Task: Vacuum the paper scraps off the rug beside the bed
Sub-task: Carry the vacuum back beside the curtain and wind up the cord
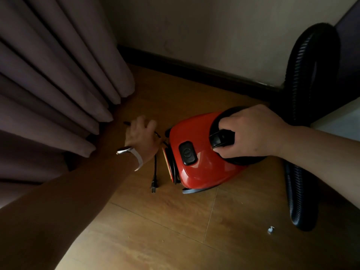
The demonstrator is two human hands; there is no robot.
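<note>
Head view, looking down at a corner of the room. A red vacuum cleaner (196, 152) stands on the wooden floor (155, 221) just right of centre, its black switch (187, 152) on top. The right hand (251, 131) enters from 3 o'clock; its grip is clamped on the black carrying handle (222, 139). At 9 o'clock of the cleaner, the left hand (142, 135), with a pale band (136, 154) at the wrist, has its grip curled round the black power cord (155, 166). The cord runs down to a plug (154, 187) at 7 o'clock of the cleaner. A black ribbed hose (300, 182) loops from 1 o'clock down to 4 o'clock. One white paper scrap (270, 229) lies on the floor at 5 o'clock, near the hose end. A pleated curtain (48, 84) fills 9 to 11 o'clock. A pale wall (214, 36) with a dark skirting board (194, 69) closes 12 o'clock.
</note>
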